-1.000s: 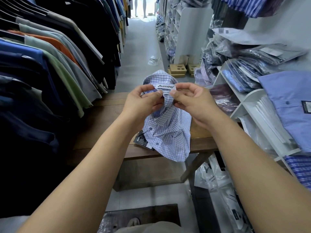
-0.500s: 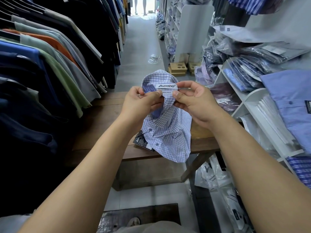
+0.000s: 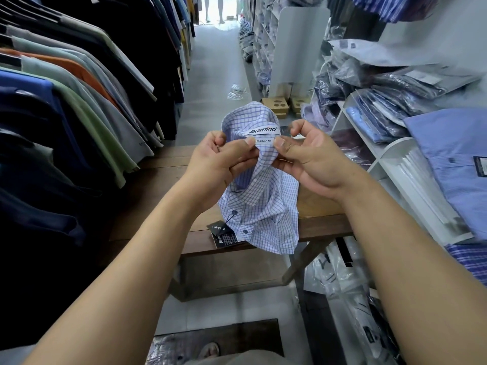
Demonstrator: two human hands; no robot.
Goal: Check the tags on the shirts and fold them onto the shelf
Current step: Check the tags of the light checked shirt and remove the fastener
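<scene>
A white shirt with a blue check (image 3: 266, 206) hangs bunched over the wooden table (image 3: 158, 185), held up by its collar. My left hand (image 3: 218, 159) pinches the collar at the left of the neck labels. My right hand (image 3: 311, 156) pinches it at the right. Between my thumbs show two white labels (image 3: 263, 135), reading "BLENTINO" and "REGULAR FIT". A black hang tag (image 3: 224, 234) dangles from the shirt onto the table's front edge. The white shelf (image 3: 395, 154) stands to the right.
A rack of hanging shirts (image 3: 79, 88) lines the left side. On the right shelf lie bagged shirts (image 3: 382, 111) and a folded blue shirt (image 3: 458, 164). Plastic bags (image 3: 340, 280) lie on the floor under the shelf. The aisle (image 3: 218, 61) runs ahead past cardboard boxes (image 3: 276, 105).
My thumbs have spread the collar a little, so the lower "REGULAR FIT" label now shows fully. The shirt stays held up in both hands.
</scene>
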